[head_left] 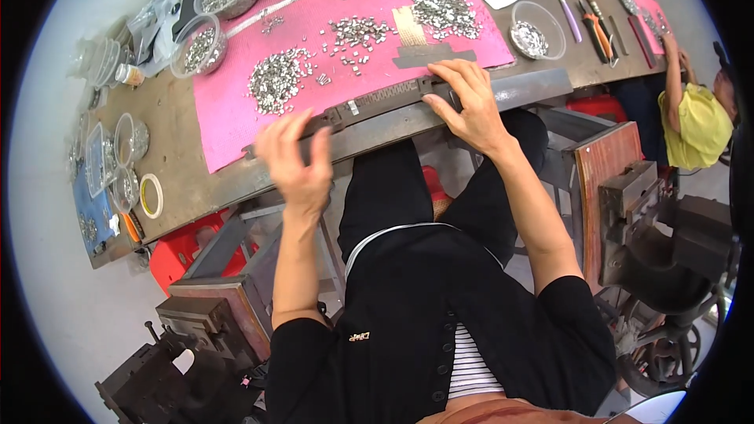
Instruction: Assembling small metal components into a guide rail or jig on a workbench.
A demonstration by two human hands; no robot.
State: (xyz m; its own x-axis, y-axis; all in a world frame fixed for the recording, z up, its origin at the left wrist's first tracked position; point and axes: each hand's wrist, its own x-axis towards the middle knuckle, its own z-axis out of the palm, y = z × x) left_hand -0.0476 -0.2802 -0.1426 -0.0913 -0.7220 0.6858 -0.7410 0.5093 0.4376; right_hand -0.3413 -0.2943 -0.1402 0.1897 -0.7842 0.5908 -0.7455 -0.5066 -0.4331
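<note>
Dark bar [385, 94]: along the near table edge, running between the 2 hands; toothed section nearer the right grip.
Right hand [473, 110]: thumb and fingers apart, straddling the bar's right end; can't tell if that's a firm pinch.
Left hand [297, 161]: blurred, fingers spread, nothing visible held; at the bar's left end, touch unclear.
Silver piece [353, 107]: 1, on the bar, just right of the left fingers; too small to judge seating.
Loose pieces [276, 78]: heap beyond the left hand on the pink mat [224, 122]; another heap beyond the right.
Grey tape [434, 55]: just beyond the right fingertips.
Pliers [601, 35]: well right of the right grip.
Bar support: I'd anchor with the right hand, press down evenly, no rocking.
Piece handling: 1 fingertip, light, square to the bar; don't drag the left palm across.
Bar underside: stray bits there would likely tilt it; check before pressing.
</note>
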